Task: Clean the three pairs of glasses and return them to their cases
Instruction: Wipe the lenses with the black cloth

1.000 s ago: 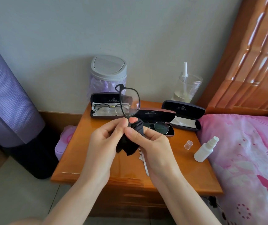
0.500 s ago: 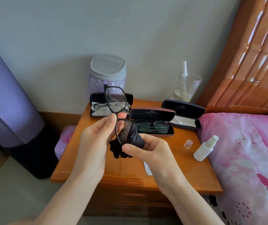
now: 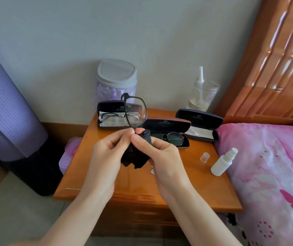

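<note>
Both hands meet just above the near half of the nightstand [image 3: 186, 183]. The left hand [image 3: 106, 153] pinches the black-framed glasses [image 3: 136, 110] near the bridge with thumb and forefinger, probably to steady them. The right hand [image 3: 159, 153] has its thumb and curled fingers closed on a dark cloth [image 3: 135, 160] bunched round the lower lens, so that pressure seems to fall on both faces of the glass at once. The other lens stands bare above the fingertips, clear of the cloth.

Beyond the hands two open cases each hold a pair: one beyond the left hand [image 3: 110, 107], one just behind the right [image 3: 167, 123]. A third case [image 3: 199, 116], open with no glasses in it, waits further right, likely for this pair. The spray bottle [image 3: 223, 162] and its loose cap [image 3: 205, 157] lie right of the right hand.

Half a second ago the lower lens showed in front of the cloth and the right hand lay looser beneath it; now the cloth covers that lens and the pinch has closed.
</note>
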A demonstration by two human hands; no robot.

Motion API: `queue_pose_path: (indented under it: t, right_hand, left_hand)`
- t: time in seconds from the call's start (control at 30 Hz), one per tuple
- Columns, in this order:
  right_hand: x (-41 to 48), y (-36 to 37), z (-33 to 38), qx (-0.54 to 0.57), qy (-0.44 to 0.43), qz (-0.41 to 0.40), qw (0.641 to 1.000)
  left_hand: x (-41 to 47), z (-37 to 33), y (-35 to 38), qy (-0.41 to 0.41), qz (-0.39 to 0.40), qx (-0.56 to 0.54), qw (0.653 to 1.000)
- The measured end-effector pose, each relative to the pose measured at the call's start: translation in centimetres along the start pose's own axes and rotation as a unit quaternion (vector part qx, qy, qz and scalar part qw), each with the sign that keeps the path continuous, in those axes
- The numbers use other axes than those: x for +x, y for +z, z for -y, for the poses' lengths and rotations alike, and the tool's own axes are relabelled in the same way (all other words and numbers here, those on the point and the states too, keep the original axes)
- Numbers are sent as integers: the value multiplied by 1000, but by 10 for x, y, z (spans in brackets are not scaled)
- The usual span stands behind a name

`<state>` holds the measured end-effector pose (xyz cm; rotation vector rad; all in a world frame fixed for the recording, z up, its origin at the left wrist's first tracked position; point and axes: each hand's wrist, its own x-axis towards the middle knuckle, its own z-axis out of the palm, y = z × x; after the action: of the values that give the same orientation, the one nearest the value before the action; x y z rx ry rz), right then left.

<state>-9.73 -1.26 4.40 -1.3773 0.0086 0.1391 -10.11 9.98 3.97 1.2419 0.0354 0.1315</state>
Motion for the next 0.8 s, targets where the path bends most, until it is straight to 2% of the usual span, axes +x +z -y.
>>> queue_pose_path:
  t: [0.2, 0.43, 0.8]
  right_hand:
    - [-7, -2, 5, 29, -35, 1, 999]
    - [-12, -10, -5, -36, -19, -1, 999]
    - [-15, -23, -10, -71, -18, 6, 997]
  left_hand:
    - [2, 3, -3, 3, 20, 21, 1000]
    - [0, 3, 2, -13, 1, -28, 1000]
    - [2, 4, 2, -18, -30, -36, 999]
